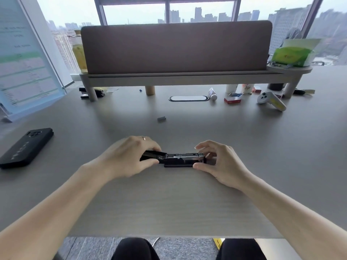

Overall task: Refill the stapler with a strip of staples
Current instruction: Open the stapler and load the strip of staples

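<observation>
I see the stapler (180, 160) lying crosswise on the grey table (169, 199), near the front edge and directly between my two hands; its black lid is swung open toward the left, and the metal magazine channel lies exposed and facing up along the middle and right part of the body; whether any staples sit in that channel I cannot tell. My left hand (129, 156) is curled over the left end, fingers above and thumb in front, gripping the opened lid section so that this end is largely hidden beneath the knuckles; a ring shows on one finger. My right hand (217, 162) closes on the right end, thumb pressed against the near front corner of the base and the fingers bent down behind the tip, pinching the stapler there; the index finger is raised slightly above the metal. A short grey strip of staples (161, 119) lies loose on the table well beyond the stapler, a little left of its centre and touched by neither hand. A black phone (26, 147) rests face down far to the left; a second black stapler (92, 92) sits under the shelf riser (187, 77) at the back; a white game controller (271, 101) lies at the far right.
</observation>
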